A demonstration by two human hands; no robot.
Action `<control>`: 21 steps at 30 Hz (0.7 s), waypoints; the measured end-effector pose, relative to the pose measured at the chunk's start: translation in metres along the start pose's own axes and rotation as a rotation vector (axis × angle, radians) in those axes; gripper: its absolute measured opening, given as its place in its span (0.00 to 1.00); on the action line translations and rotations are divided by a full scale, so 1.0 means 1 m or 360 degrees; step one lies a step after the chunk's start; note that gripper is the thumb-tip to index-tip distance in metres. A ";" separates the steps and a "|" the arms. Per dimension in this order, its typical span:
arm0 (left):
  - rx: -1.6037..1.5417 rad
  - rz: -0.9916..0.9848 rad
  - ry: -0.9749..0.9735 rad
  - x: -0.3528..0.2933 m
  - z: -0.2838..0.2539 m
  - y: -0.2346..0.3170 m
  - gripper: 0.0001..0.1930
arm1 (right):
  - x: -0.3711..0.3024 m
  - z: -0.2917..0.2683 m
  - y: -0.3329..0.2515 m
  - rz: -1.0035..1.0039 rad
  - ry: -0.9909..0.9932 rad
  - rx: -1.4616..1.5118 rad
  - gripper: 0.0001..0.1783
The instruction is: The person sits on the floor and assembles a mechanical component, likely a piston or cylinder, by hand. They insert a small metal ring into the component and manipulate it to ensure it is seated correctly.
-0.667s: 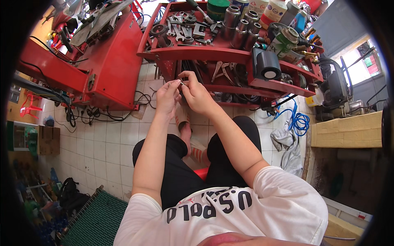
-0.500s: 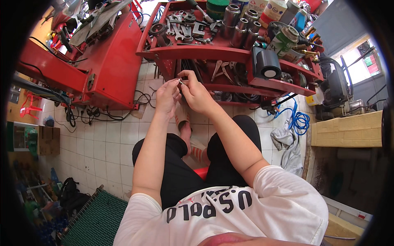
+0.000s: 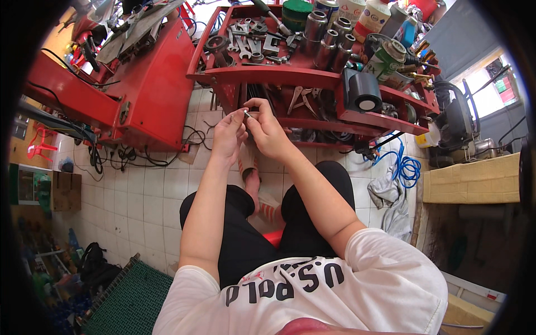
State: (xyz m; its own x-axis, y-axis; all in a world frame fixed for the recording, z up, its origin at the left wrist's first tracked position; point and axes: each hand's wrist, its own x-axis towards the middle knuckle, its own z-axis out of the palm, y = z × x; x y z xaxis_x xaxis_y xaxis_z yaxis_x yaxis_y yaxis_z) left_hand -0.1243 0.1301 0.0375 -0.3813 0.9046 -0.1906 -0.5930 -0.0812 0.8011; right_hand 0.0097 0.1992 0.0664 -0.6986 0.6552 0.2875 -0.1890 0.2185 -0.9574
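My left hand (image 3: 229, 135) and my right hand (image 3: 268, 133) meet fingertip to fingertip above my knees, in front of the red tool cart (image 3: 262, 73). Between them sits a small silvery metal piece (image 3: 247, 114), short and thin; its exact kind is too small to make out. The right thumb and forefinger pinch it. My left fingers are curled closed, their tips against its other end, and whatever else they may hold is hidden.
Spanners (image 3: 244, 47), tall steel sockets (image 3: 325, 49) and cans (image 3: 385, 60) crowd the cart's top; locking pliers (image 3: 301, 101) lie on its lower shelf. A red machine cabinet (image 3: 153, 84) stands left, with black cables (image 3: 146, 159). A blue hose (image 3: 406, 169) and grey cloth (image 3: 389, 192) lie right.
Both hands stay together around the small metal piece, with only a slight shift of the fingers. The view has tilted a little.
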 end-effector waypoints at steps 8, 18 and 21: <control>-0.0045 0.0027 0.0117 -0.007 -0.003 0.003 0.10 | -0.004 -0.001 0.000 -0.0134 0.0035 -0.0116 0.19; 0.0153 0.0130 0.0164 -0.014 -0.008 0.002 0.12 | -0.006 -0.008 -0.009 -0.0004 -0.0033 -0.0120 0.21; 0.0114 0.0208 0.0092 -0.014 -0.008 -0.004 0.12 | -0.009 -0.005 -0.013 -0.0042 -0.0067 -0.0179 0.22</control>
State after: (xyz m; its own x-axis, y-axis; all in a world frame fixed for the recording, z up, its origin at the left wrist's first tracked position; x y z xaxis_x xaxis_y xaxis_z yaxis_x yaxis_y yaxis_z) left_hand -0.1225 0.1144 0.0328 -0.4934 0.8625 -0.1126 -0.4844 -0.1650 0.8591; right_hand 0.0220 0.1945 0.0761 -0.7233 0.6177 0.3087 -0.1307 0.3164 -0.9396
